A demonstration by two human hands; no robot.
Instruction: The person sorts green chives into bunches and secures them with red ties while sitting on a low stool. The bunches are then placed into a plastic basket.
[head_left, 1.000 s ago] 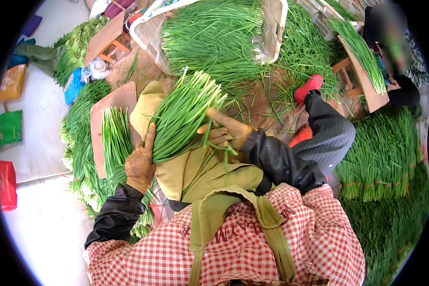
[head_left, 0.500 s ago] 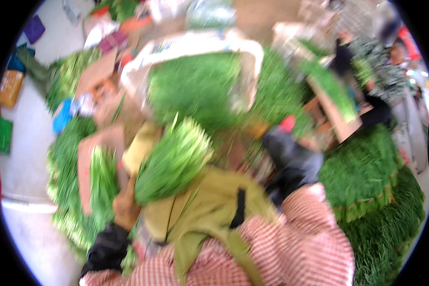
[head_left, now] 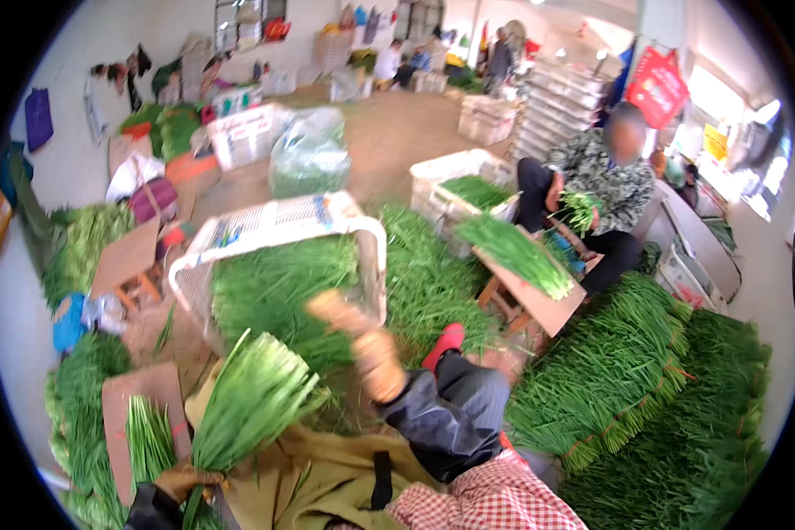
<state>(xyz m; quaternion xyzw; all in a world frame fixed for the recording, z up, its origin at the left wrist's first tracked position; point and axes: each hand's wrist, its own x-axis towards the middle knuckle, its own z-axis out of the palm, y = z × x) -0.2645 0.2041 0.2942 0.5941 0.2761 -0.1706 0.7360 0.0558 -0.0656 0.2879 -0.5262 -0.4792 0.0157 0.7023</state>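
Note:
My left hand (head_left: 188, 480), in a brown glove with a black sleeve, is closed round the leafy lower end of a large bunch of green chives (head_left: 254, 399). The bunch slants up over my lap, pale cut ends at the top right. Beside that hand, a smaller bunch of chives (head_left: 149, 442) lies on a brown board (head_left: 170, 380). My right hand (head_left: 360, 346), in a tan glove, is stretched forward in front of a white plastic basket (head_left: 278, 215) lying on its side with loose chives (head_left: 283, 278) spilling out. Motion smears its fingers, so what they hold cannot be made out.
Stacked chives (head_left: 601, 375) lie at my right, tied with orange string. Another person (head_left: 605, 177) sits at the far right, handling greens by a low wooden stool (head_left: 539, 309). A white crate (head_left: 464, 172) and a clear plastic bag of greens (head_left: 311, 155) stand farther back.
My view has tilted up and shows more of the room. My right arm now extends forward near the basket, its hand in view. The left hand remains at the large bunch.

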